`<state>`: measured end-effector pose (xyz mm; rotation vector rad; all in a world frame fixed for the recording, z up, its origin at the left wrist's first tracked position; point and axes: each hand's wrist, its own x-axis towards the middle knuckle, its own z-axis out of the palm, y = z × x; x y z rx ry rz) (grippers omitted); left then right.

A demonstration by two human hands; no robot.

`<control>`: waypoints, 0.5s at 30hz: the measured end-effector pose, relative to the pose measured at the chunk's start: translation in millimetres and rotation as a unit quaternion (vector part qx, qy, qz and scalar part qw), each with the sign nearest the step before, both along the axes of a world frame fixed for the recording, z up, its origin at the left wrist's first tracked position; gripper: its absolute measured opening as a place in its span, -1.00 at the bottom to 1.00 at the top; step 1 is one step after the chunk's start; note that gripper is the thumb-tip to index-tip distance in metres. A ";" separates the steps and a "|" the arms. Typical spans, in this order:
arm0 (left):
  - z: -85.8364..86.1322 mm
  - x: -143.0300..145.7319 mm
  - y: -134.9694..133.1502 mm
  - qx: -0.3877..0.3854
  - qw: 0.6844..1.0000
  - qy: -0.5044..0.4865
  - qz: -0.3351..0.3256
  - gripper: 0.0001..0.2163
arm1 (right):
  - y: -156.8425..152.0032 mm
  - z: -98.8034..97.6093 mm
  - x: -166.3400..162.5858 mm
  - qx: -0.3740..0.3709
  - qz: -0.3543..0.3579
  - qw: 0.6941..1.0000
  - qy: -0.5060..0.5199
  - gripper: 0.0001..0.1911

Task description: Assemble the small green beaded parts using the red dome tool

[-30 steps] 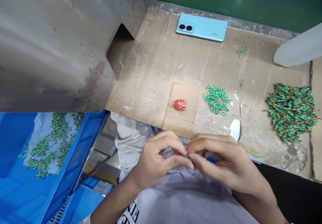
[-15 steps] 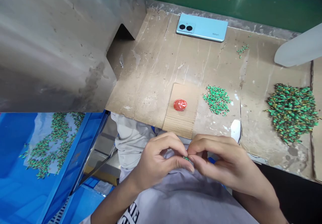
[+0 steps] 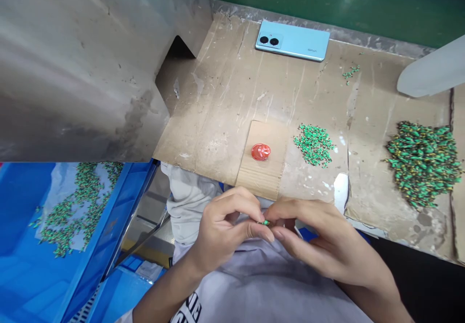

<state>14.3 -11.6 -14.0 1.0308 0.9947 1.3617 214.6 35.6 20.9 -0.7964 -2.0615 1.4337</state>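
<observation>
My left hand pinches a tiny green piece between thumb and index finger, just off the table's front edge. The fingertips of my right hand are closed on its other side, partly hiding it. Ahead of them a small round dish of glossy red stuff sits on a cardboard piece. A loose pile of small green parts lies to its right. Farther right is a bigger heap of longer green parts with yellowish ends.
A light-blue phone lies at the back, with a few green bits to its right. A whitish rounded object juts in from the right. Sheet metal fills the left, above a blue tray holding more green parts.
My fingertips have shifted slightly left, and my right fingers have parted a little at the tips. More of the green piece shows between them now.
</observation>
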 end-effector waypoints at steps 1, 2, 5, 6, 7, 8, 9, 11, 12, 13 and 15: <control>-0.1 -0.2 -0.1 0.004 1.000 0.001 0.005 -0.80 | -0.7 -0.5 -0.2 -0.003 0.002 1.000 -0.007 -0.86; -0.1 -0.4 -0.1 0.007 1.000 0.002 0.008 -0.80 | -1.4 -1.1 -0.1 -0.004 0.005 1.000 -0.011 -0.84; 0.0 -1.1 0.0 0.003 1.000 0.003 0.014 -0.78 | -3.4 -2.7 0.1 -0.003 0.004 1.000 -0.010 -0.83; 0.1 -1.3 0.2 -0.001 1.000 0.000 0.015 -0.77 | -3.9 -3.1 -0.1 0.000 0.002 1.000 -0.008 -0.84; 0.3 -1.3 0.4 -0.005 1.000 -0.004 0.016 -0.76 | -4.1 -3.3 -0.5 0.005 0.000 1.000 -0.006 -0.85; 0.5 -1.4 0.5 -0.007 1.000 -0.008 0.015 -0.75 | -4.0 -3.3 -1.1 0.012 0.000 1.000 -0.003 -0.86; 0.7 -1.4 0.7 -0.008 1.000 -0.012 0.013 -0.74 | -3.7 -3.3 -1.9 0.020 0.000 1.000 -0.001 -0.86; 1.2 -1.3 0.7 -0.006 1.000 -0.017 0.008 -0.73 | -2.3 -3.4 -3.7 0.040 0.002 0.999 0.006 -0.88; 1.4 -1.4 0.6 -0.004 1.000 -0.017 0.006 -0.73 | -1.5 -3.7 -4.6 0.050 0.003 0.999 0.008 -0.88; 1.5 -1.4 0.2 -0.002 1.000 -0.013 0.004 -0.73 | -0.7 -4.5 -5.2 0.061 0.003 0.998 0.011 -0.88; 1.1 -1.9 -0.8 0.004 1.000 0.004 0.002 -0.74 | 0.3 -7.4 -5.6 0.087 -0.004 0.996 0.019 -0.87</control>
